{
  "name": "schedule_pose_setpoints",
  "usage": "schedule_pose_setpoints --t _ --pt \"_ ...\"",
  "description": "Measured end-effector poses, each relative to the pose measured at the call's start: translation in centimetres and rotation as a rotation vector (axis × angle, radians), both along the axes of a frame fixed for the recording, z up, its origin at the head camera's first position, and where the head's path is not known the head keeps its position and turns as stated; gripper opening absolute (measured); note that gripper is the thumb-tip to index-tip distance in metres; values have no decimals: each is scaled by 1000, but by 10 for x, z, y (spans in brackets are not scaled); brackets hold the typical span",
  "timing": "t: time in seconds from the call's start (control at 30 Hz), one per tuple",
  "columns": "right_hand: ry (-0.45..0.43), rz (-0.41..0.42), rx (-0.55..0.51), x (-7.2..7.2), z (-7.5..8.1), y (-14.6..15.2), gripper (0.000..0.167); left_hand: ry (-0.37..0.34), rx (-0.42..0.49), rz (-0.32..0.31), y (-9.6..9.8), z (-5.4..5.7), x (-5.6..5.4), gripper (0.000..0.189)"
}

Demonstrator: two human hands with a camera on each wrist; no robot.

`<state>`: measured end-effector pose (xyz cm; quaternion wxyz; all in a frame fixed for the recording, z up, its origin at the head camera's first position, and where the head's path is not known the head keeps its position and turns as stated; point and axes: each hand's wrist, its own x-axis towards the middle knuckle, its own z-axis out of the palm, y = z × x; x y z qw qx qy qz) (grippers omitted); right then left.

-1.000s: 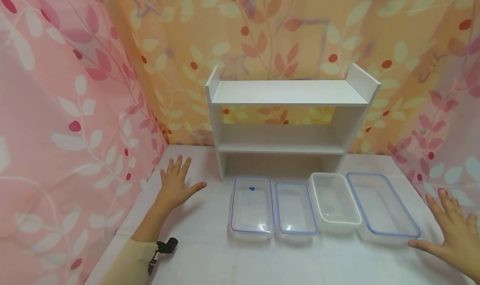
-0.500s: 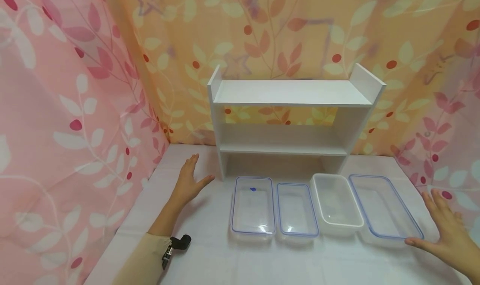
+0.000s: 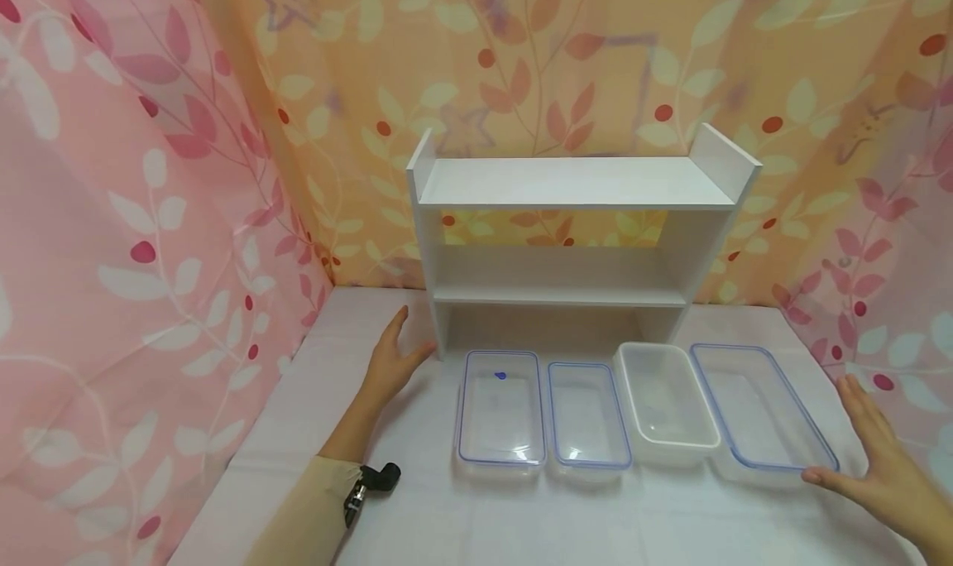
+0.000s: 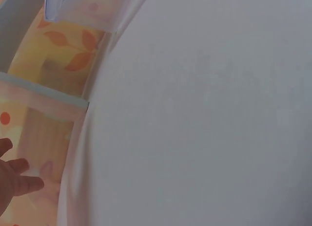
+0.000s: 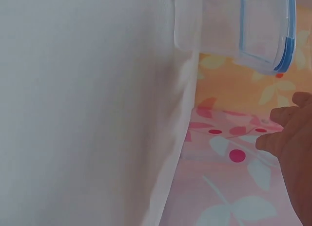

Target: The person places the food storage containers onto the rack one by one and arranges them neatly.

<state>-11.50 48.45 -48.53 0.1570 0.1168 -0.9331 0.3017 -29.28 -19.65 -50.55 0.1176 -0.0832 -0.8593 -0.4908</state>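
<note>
My left hand (image 3: pixel 392 367) hovers over the table left of the containers, thumb spread from the other fingers and nothing held. Its fingertips come near the shelf's left side panel. At the right edge of the head view, my right hand (image 3: pixel 878 475) has its fingers extended. Its thumb appears beside the front right corner of a large container with a blue rim (image 3: pixel 767 409); whether they touch I cannot tell. Left of that stand a frosted container (image 3: pixel 668 396), a smaller blue-rimmed container (image 3: pixel 588 417) and another blue-rimmed container (image 3: pixel 502 409) with a blue mark.
A white shelf unit (image 3: pixel 558 276) stands behind the row of containers, its levels bare. White cloth covers the table (image 3: pixel 476 516). Patterned curtains (image 3: pixel 342 136) enclose the back and sides. A black device (image 3: pixel 381 477) is strapped at the left sleeve.
My left hand has moved to the right, towards the shelf and the leftmost container, and turned more edge-on. The right hand has shifted slightly left, with its fingers closer together. The containers stay put.
</note>
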Motion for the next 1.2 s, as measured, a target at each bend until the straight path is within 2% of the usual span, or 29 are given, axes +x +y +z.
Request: schedule_pose_setpoints --t 0.27,0.93,1.07,1.2 --pt "22 5 -74 -3 -3 -6 137 13 110 -9 15 -5 -5 92" --pt "23 -6 -78 -3 -13 -16 133 14 356 -16 35 -16 -13 79" --pt "6 -2 -95 -3 -16 -17 131 28 403 -40 37 -19 -13 75" --pt "-2 42 -147 -2 -19 -17 127 32 432 -65 40 -19 -12 73"
